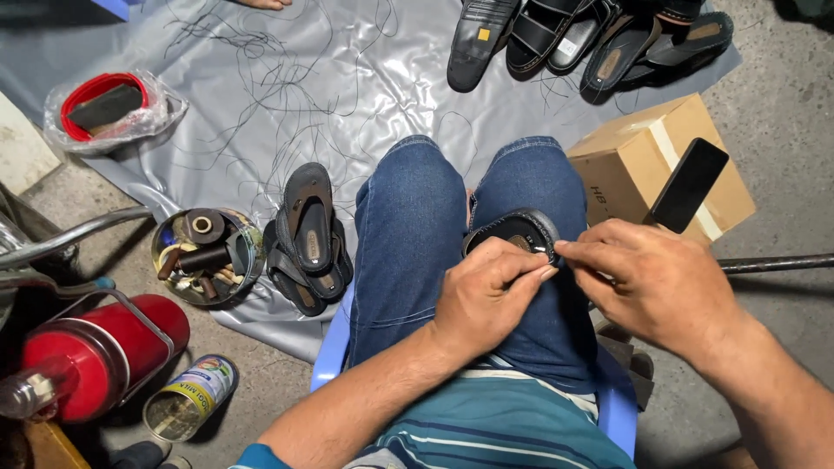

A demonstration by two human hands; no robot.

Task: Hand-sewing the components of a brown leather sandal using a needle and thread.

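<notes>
A black sandal [514, 233] rests on my right knee, its heel end pointing away from me. My left hand [486, 295] grips the sandal's near edge, thumb and fingers pinched on the rim. My right hand [647, 278] meets it from the right, fingertips pinched at the same spot on the rim; whether it holds a needle or thread I cannot tell. I sit on a light blue plastic stool [334, 339], in blue jeans.
A pair of dark sandals [306, 239] lies left of my knee on a grey sheet [287, 95] strewn with black threads. A round tin of tools [207, 254], a red cylinder [91, 352], a can [187, 398], a cardboard box [656, 161], and several sandals [591, 39] surround me.
</notes>
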